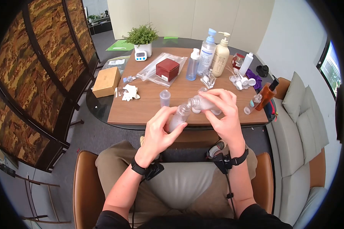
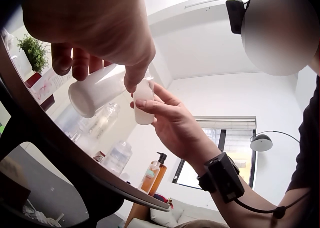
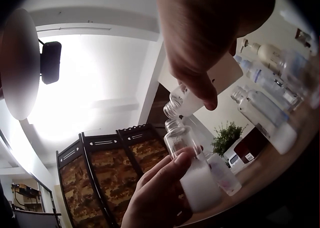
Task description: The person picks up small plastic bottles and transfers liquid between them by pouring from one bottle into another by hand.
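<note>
My left hand [image 1: 168, 122] grips a small clear bottle [image 1: 178, 117] holding white liquid, upright just in front of the wooden table's [image 1: 141, 108] near edge. My right hand [image 1: 218, 101] grips a second small clear bottle [image 1: 202, 103], tipped sideways with its open neck right at the first bottle's mouth. In the right wrist view the tilted bottle [image 3: 187, 102] hangs neck-down above the upright bottle [image 3: 192, 173], which is about a third full of white. The left wrist view shows the left-hand bottle [image 2: 95, 94] from below and the right-hand bottle [image 2: 143, 103] beside it.
On the table stand a small clear cap [image 1: 164, 97], a red box [image 1: 167, 69] on a plastic bag, tall pump bottles [image 1: 207, 51], an amber spray bottle [image 1: 267, 94], small containers [image 1: 242, 81], a potted plant [image 1: 142, 37] and a cardboard box [image 1: 106, 81]. A sofa [image 1: 302, 126] is at the right, a folding screen [image 1: 42, 76] at the left.
</note>
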Motion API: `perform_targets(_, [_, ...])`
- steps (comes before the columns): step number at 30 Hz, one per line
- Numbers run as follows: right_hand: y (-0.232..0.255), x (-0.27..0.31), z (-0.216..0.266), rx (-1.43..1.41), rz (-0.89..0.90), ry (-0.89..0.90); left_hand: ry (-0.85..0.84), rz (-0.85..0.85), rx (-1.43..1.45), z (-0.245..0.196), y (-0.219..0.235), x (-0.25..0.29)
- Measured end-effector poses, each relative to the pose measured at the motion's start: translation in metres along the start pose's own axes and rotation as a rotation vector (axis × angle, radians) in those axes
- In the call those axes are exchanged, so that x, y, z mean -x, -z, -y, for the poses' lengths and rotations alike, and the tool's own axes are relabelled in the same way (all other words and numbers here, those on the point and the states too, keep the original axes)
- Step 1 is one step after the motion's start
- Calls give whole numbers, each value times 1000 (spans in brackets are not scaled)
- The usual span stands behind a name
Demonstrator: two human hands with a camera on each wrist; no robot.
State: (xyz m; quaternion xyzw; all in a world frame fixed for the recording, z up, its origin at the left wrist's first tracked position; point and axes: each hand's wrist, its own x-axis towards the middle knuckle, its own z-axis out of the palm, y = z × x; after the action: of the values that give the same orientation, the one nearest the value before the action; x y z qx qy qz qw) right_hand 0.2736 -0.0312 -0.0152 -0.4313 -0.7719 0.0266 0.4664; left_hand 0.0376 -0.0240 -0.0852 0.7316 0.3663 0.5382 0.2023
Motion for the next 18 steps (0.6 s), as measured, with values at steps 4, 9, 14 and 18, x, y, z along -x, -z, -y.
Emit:
perform_targets(4, [3, -1, 0, 42, 6, 34, -17, 5, 9, 0, 0, 0])
perform_targets(9, [5, -1, -1, 84, 13, 53, -18, 2, 16, 0, -2, 0])
perform_targets(14, [7, -2, -2, 105, 8, 73, -28, 10, -6, -1, -2, 0])
perform_targets(18, [9, -2, 1, 106, 13, 72, -25, 15, -7, 0, -2, 0])
